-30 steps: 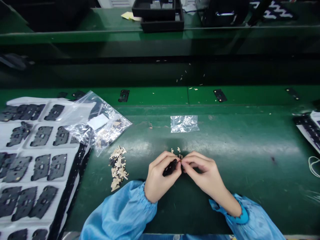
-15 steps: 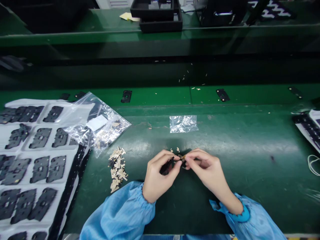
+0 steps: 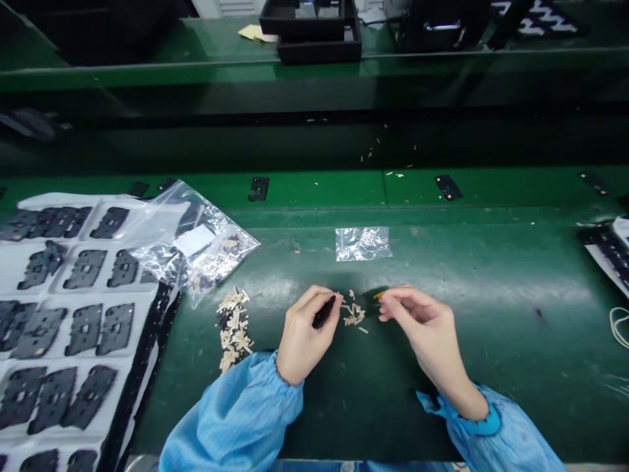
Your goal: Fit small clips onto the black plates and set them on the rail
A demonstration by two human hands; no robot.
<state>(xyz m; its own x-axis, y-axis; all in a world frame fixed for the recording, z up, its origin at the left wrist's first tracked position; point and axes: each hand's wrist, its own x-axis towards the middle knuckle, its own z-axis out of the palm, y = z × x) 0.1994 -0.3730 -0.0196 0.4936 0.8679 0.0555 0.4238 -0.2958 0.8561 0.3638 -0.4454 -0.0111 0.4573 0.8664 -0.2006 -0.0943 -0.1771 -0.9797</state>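
My left hand (image 3: pixel 305 331) is closed round a small flat black part (image 3: pixel 324 311), held edge-on above the green bench. My right hand (image 3: pixel 423 324) is a little to the right, its thumb and forefinger pinching a tiny orange-tan piece (image 3: pixel 379 295). Between the two hands a few small beige scraps (image 3: pixel 352 314) lie on the mat. Both arms wear light blue sleeves.
A bigger pile of beige scraps (image 3: pixel 232 326) lies left of my left hand. A clear bag (image 3: pixel 196 244) rests partly on white trays of black parts (image 3: pixel 73 314). A small empty clear bag (image 3: pixel 362 243) lies ahead. Loose black parts (image 3: pixel 258 189) sit along the bench's far strip.
My hands were joined over the black part; now they have come apart. The right hand has drawn off to the right with a tiny piece, and the left keeps the black part.
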